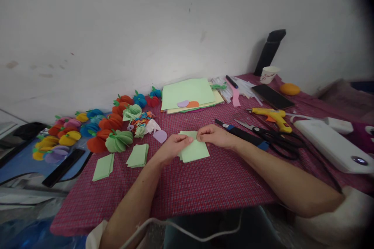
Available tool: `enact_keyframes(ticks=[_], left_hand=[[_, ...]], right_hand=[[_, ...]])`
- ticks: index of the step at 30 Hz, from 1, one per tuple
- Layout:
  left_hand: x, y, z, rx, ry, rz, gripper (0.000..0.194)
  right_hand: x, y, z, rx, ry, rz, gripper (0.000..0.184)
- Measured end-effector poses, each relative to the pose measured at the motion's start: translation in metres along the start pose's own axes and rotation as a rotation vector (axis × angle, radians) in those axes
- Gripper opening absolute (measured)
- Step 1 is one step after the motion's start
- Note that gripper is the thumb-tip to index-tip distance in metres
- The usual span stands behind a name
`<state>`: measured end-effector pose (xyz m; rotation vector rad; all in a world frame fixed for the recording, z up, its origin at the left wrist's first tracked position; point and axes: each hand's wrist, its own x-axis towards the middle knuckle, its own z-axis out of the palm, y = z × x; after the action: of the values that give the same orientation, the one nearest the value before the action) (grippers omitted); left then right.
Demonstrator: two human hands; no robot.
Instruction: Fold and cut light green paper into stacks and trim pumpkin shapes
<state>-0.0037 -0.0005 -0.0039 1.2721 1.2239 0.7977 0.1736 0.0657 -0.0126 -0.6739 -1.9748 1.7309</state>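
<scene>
Pale green paper squares point(195, 153) lie in a small stack on the table in front of me. My left hand point(174, 147) is closed at the stack's left side, its thumb pressed on the top sheet. From the right, my right hand point(215, 136) pinches the upper edge of that sheet, its fingertips close to my left thumb. To the left sit two more piles of cut green paper, a nearer pile point(138, 155) and a farther pile point(103, 166). A lilac paper piece point(160, 136) lies just beyond my left hand.
Colourful paper pumpkins point(110, 122) crowd the left side beside paper scraps point(142, 121). Large coloured sheets point(187, 93) lie against the wall. On the right are a utility knife point(242, 134), black scissors point(277, 140), a yellow glue gun point(273, 116), a phone point(272, 96) and a white device point(333, 144).
</scene>
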Motion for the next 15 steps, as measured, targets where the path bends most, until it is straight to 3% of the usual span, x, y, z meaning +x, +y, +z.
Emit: enact_keyframes(ticks=[11,15], left_hand=[[0.0,-0.001,-0.004,0.088,0.007,0.006,0.036],[0.0,0.002,-0.009,-0.043,0.068,-0.026,0.034]], right_hand=[[0.001,0.0,0.001,-0.083,-0.035,0.028,0.022],[0.002,-0.003,-0.008,-0.046,0.072,0.045,0.021]])
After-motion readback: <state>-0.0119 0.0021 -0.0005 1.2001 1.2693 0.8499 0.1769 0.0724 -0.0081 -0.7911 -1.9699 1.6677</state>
